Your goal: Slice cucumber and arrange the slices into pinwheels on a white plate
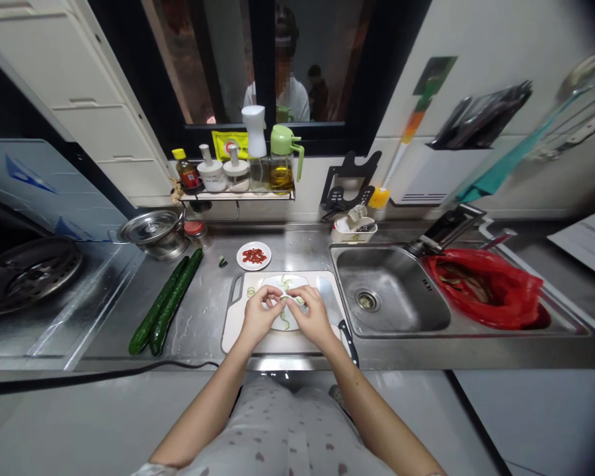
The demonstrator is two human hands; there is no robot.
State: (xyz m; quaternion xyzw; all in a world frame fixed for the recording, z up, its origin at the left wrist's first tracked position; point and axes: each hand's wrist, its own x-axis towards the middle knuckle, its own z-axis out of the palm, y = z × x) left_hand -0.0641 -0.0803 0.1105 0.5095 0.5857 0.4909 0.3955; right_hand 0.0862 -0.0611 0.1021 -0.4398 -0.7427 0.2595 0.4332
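Over a white plate (pixel 272 324) on the cutting board (pixel 235 330), my left hand (pixel 262 311) and my right hand (pixel 307 314) meet thumb to thumb. Their fingers are closed in a pinch on what looks like a thin cucumber slice, mostly hidden by the fingertips. Curved cucumber slices (pixel 284 324) lie on the plate in front of and behind the hands. A few more slices (pixel 250 291) rest on the board, left of my left hand. To the right of my right hand lies a knife with a wide blade (pixel 328 297) and a black handle (pixel 348 340).
Two whole cucumbers (pixel 171 304) lie on the left. Behind the board is a small dish (pixel 254 266) of red pieces. A steel pot (pixel 153 231) stands at the back left. On the right are the sink (pixel 391 284) and a red plastic bag (pixel 515 291). Seasonings fill a shelf (pixel 238 196).
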